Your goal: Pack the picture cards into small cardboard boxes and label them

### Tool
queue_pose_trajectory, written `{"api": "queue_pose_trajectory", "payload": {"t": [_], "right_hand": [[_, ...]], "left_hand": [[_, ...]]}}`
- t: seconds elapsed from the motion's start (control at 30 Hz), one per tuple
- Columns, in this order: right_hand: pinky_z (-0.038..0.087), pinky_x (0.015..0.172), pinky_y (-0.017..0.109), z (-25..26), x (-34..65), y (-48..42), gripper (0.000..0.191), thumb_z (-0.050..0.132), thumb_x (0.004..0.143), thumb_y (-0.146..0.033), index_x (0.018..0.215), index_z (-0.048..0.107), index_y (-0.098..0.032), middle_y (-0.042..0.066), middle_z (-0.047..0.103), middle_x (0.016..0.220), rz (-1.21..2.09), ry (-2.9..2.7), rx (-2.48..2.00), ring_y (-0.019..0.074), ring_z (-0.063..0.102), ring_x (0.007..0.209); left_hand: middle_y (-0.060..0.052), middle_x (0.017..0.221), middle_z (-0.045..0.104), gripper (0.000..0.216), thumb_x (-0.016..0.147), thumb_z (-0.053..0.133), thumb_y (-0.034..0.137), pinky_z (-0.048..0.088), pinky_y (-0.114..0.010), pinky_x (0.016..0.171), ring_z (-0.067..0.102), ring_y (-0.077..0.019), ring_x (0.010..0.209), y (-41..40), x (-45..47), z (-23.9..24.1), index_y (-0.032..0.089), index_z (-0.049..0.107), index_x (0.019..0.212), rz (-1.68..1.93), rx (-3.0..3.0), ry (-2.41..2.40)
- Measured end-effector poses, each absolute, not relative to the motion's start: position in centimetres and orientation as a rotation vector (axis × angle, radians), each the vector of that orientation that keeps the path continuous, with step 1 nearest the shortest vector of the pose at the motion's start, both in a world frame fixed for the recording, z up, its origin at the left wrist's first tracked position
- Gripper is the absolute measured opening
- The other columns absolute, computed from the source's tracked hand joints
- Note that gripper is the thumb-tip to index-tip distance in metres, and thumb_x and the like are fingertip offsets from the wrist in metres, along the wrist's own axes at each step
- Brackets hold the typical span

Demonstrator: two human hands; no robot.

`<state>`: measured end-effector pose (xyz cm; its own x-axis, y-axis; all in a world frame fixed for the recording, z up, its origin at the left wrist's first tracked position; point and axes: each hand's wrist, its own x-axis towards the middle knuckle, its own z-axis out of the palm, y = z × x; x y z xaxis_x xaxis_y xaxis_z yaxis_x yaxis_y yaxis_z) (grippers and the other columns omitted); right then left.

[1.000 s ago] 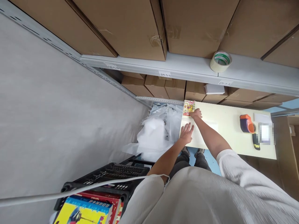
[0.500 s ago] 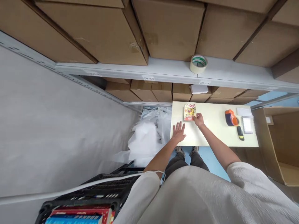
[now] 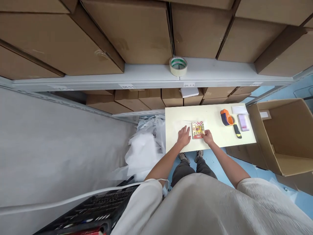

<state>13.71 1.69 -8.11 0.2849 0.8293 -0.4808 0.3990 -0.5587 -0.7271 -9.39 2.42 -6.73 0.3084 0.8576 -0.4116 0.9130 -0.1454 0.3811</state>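
Observation:
My right hand (image 3: 207, 137) pinches the lower right corner of a small square book (image 3: 197, 130) with a colourful printed cover and a red band along its bottom. The book is over the pale tabletop (image 3: 210, 114); whether it rests there or is slightly raised I cannot tell. Just left of it, my left hand (image 3: 184, 136) lies palm down with fingers spread, holding nothing. A faint, thin white sheet (image 3: 178, 125) shows on the table around the left fingers and behind the book.
An orange and purple tape dispenser (image 3: 227, 118), a black and yellow utility knife (image 3: 237, 131) and a blurred purple item (image 3: 243, 122) lie at right. Beside the table stands a large open carton (image 3: 288, 130). White packing sheets (image 3: 144, 147) heap at left. A tape roll (image 3: 178, 67) sits on the shelf.
The view has swung right. My right hand has brought the book nearer the table's front edge. My left hand now lies closer beside it, and the white sheet shows.

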Motion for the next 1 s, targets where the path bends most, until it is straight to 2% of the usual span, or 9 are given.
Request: {"api": "queue_pose_trajectory", "payload": {"t": [0.07, 0.17, 0.33, 0.43, 0.57, 0.83, 0.9, 1.0], "right_hand": [[0.046, 0.068, 0.029, -8.2, 13.8, 1.7, 0.030, 0.067, 0.076, -0.040, 0.093, 0.045, -0.028, -0.006, 0.055, 0.077, 1.193, -1.116, -2.144, 0.0186, 0.058, 0.072], [0.050, 0.078, 0.032, -8.4, 14.1, 1.6, 0.027, 0.066, 0.079, -0.037, 0.098, 0.051, -0.027, -0.002, 0.065, 0.087, 1.126, -1.152, -2.235, 0.0213, 0.064, 0.082], [0.052, 0.096, 0.038, -8.6, 14.9, 1.7, 0.030, 0.063, 0.087, -0.036, 0.114, 0.063, -0.022, 0.011, 0.070, 0.120, 0.930, -1.293, -2.358, 0.0279, 0.066, 0.112], [0.053, 0.099, 0.040, -8.7, 15.2, 2.2, 0.038, 0.064, 0.089, -0.039, 0.123, 0.065, -0.021, 0.015, 0.067, 0.128, 0.887, -1.222, -2.483, 0.0307, 0.065, 0.119], [0.054, 0.100, 0.042, -8.8, 15.4, 3.3, 0.044, 0.073, 0.087, -0.046, 0.123, 0.066, -0.022, 0.016, 0.066, 0.131, 0.965, -1.101, -2.591, 0.0325, 0.065, 0.122], [0.056, 0.103, 0.047, -8.5, 15.9, 4.6, 0.039, 0.079, 0.084, -0.052, 0.111, 0.073, -0.024, 0.014, 0.066, 0.131, 1.064, -1.111, -2.667, 0.0324, 0.069, 0.118], [0.057, 0.101, 0.045, -8.5, 16.0, 4.6, 0.034, 0.078, 0.084, -0.050, 0.106, 0.074, -0.025, 0.012, 0.069, 0.127, 1.084, -1.122, -2.662, 0.0307, 0.071, 0.115], [0.057, 0.095, 0.042, -8.6, 16.0, 4.5, 0.026, 0.075, 0.086, -0.049, 0.096, 0.072, -0.025, 0.008, 0.075, 0.108, 1.135, -1.126, -2.609, 0.0274, 0.072, 0.104]], "left_hand": [[-0.017, 0.181, 0.026, 0.074, 0.105, 0.050, 0.032, 0.029, -0.050, 0.131, 0.032, -0.0355, 0.163, 1.8, -8.0, -6.5, 0.019, 0.028, 0.174, -0.096, 2.040, 1.497], [-0.015, 0.180, 0.030, 0.073, 0.104, 0.052, 0.029, 0.035, -0.049, 0.127, 0.036, -0.0344, 0.160, 1.1, -6.3, -6.5, 0.024, 0.030, 0.173, -0.102, 2.066, 1.419], [-0.014, 0.183, 0.023, 0.076, 0.099, 0.058, 0.027, 0.035, -0.052, 0.126, 0.032, -0.0370, 0.162, 0.5, -5.3, -6.8, 0.028, 0.034, 0.172, -0.179, 2.069, 1.400], [-0.013, 0.183, 0.021, 0.079, 0.098, 0.058, 0.025, 0.033, -0.052, 0.127, 0.030, -0.0376, 0.163, 0.5, -5.2, -6.7, 0.027, 0.033, 0.173, -0.215, 2.068, 1.403], [-0.014, 0.184, 0.020, 0.077, 0.099, 0.057, 0.025, 0.034, -0.053, 0.126, 0.030, -0.0384, 0.163, 0.7, -5.0, -6.3, 0.027, 0.035, 0.172, -0.260, 2.068, 1.408], [-0.016, 0.184, 0.017, 0.078, 0.099, 0.057, 0.026, 0.033, -0.051, 0.127, 0.029, -0.0379, 0.163, 0.7, -4.9, -5.8, 0.025, 0.032, 0.173, -0.279, 2.068, 1.412], [-0.015, 0.184, 0.018, 0.079, 0.098, 0.057, 0.026, 0.033, -0.052, 0.127, 0.029, -0.0378, 0.163, 0.7, -5.0, -5.8, 0.026, 0.032, 0.173, -0.272, 2.066, 1.416], [-0.015, 0.184, 0.018, 0.081, 0.096, 0.058, 0.024, 0.033, -0.054, 0.127, 0.029, -0.0387, 0.163, 0.7, -5.0, -5.9, 0.027, 0.031, 0.173, -0.263, 2.060, 1.413]]}}
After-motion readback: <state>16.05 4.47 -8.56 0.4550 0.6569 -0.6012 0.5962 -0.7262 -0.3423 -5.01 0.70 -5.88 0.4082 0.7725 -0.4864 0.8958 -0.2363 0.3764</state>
